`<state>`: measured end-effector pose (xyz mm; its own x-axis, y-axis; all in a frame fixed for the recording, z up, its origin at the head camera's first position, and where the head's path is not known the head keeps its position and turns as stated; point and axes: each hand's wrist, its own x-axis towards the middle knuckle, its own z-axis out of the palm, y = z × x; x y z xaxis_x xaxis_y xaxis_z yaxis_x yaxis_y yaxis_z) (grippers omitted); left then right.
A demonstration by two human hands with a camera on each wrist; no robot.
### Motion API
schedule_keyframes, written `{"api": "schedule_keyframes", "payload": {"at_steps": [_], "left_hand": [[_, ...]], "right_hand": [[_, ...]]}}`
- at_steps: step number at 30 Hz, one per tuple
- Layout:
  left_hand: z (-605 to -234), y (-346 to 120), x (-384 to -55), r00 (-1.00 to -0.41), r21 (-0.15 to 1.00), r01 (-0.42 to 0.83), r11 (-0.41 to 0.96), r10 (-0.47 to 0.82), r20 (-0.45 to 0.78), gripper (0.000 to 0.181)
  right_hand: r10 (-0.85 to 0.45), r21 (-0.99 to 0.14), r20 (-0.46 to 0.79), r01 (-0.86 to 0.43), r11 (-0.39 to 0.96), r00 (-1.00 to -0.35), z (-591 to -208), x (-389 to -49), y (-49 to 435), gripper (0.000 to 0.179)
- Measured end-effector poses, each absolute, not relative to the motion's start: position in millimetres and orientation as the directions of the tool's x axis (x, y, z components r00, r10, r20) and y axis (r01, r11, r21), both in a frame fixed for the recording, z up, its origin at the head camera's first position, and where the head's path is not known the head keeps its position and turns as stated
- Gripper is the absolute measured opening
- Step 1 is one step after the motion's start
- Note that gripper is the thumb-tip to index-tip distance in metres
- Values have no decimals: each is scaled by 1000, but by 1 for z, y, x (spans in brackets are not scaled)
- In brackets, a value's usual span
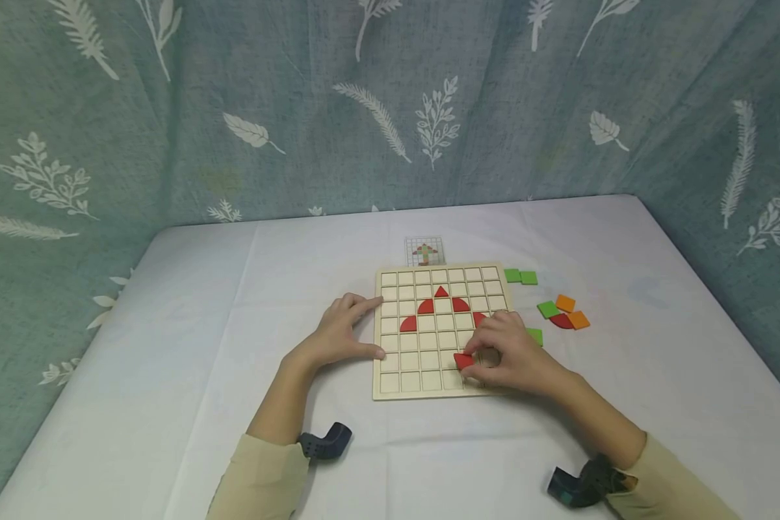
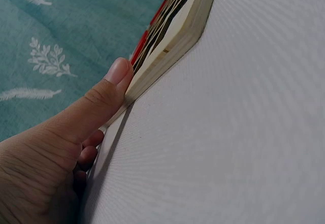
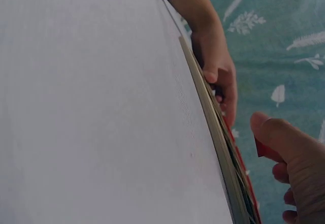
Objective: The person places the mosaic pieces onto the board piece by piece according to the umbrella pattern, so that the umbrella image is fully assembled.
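Note:
A wooden grid board [image 1: 390,363] lies on the white-covered table. My left hand [image 1: 338,331] rests at its left side, thumb and forefinger spread and touching the edge; the left wrist view has the thumb [image 2: 118,74] on the board's rim. My right hand [image 1: 513,355] pinches a red piece [image 1: 463,360] between thumb and fingers over the lower right cells. That red piece [image 3: 265,151] shows beneath the thumb in the right wrist view, its full shape hidden. Set in the grid are a red triangle [image 1: 441,292] and several red quarter-circles [image 1: 426,308], one partly covered by my right hand.
Behind the board lies a small pattern card [image 1: 437,243]. Right of the board are green squares [image 1: 529,278], orange squares [image 1: 565,302] and a red quarter-circle [image 1: 562,321]. Another green piece [image 1: 535,336] sits beside my right hand. A leaf-patterned curtain [image 1: 325,159] hangs behind the table.

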<state>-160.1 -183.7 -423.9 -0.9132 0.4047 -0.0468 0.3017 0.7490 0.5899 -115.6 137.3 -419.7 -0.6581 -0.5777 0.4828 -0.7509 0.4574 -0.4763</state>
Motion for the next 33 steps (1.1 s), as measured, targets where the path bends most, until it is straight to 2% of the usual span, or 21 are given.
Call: {"api": "schedule_keyframes", "payload": {"at_steps": [16, 33], "left_hand": [[-422, -183, -159, -913, 595, 295, 748, 405, -56, 96], [-422, -184, -159, -912, 594, 298, 747, 406, -53, 97]], "right_hand": [[-643, -458, 464, -786, 414, -609, -422, -110, 103, 25], [-622, -407, 465, -776, 482, -630, -427, -106, 96, 27]]}}
